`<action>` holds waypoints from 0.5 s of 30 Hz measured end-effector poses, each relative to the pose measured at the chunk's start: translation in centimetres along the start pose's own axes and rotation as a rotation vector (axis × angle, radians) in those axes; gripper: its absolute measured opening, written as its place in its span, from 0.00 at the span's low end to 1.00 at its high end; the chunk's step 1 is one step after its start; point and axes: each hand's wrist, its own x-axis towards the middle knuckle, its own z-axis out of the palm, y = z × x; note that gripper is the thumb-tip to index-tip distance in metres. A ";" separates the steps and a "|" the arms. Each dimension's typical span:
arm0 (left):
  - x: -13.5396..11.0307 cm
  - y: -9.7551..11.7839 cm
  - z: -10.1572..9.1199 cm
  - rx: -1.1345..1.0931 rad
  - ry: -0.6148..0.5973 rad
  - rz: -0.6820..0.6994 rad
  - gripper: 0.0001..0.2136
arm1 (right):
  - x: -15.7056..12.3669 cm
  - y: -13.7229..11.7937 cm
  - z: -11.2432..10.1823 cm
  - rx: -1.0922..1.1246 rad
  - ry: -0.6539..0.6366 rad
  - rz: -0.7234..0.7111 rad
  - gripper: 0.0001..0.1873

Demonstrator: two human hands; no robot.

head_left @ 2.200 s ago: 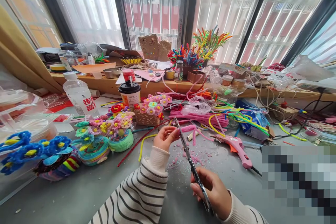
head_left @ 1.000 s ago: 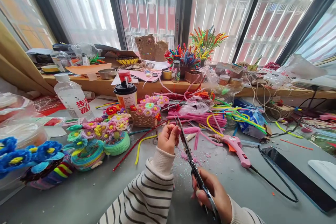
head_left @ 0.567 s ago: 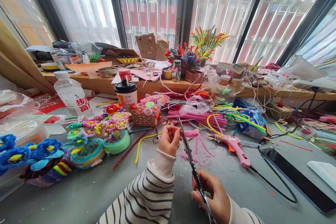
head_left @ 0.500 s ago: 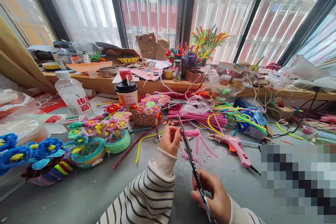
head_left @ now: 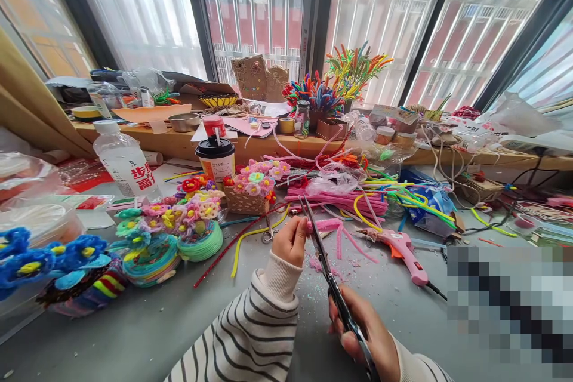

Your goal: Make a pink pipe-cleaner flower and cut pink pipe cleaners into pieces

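Note:
My left hand is closed, pinching the end of a pink pipe cleaner that stretches out to the right and bends down toward the table. My right hand grips a pair of scissors by the handles. Their long blades point up and away, slightly parted, and cross the pink pipe cleaner just beside my left fingertips. Small pink scraps of fluff lie on the table beneath the blades.
To the right lies a pink glue gun. A bundle of pink pipe cleaners rests behind my hands. On the left stand fuzzy flower pots, a water bottle and a lidded drink cup. Small scissors lie near my left hand.
The scissors' blades have parted and the handles have spread in my right hand. My left hand has turned slightly, still pinching the pink pipe cleaner.

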 end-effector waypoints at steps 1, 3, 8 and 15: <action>0.0 0.0 0.0 0.008 -0.005 0.003 0.15 | 0.0 0.0 0.0 -0.012 0.000 -0.001 0.25; -0.1 0.1 -0.1 0.033 -0.007 0.012 0.16 | 0.0 0.1 0.0 -0.041 0.019 -0.004 0.25; -0.2 0.1 0.1 0.032 0.006 0.021 0.16 | 0.1 0.0 0.3 -0.112 0.076 0.003 0.19; -0.3 0.5 0.4 -0.073 0.018 -0.016 0.15 | 0.2 -0.2 0.6 -0.155 0.085 0.018 0.17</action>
